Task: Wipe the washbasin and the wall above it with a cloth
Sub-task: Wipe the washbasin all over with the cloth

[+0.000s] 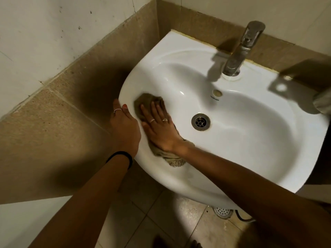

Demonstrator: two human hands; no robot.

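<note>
Your right hand (159, 126) lay flat, fingers spread, pressing the brown cloth (152, 104) against the inner left slope of the white washbasin (250, 140), while your left hand (125, 127) gripped the basin's left rim, thumb over the edge. That brace was sound. The stroke probably needed even palm pressure and overlapping passes towards the drain (200, 122), with the bunched tail near your wrist tucked under. The tap (240, 51) base and the wall (295, 18) above seemingly still awaited wiping.
</note>
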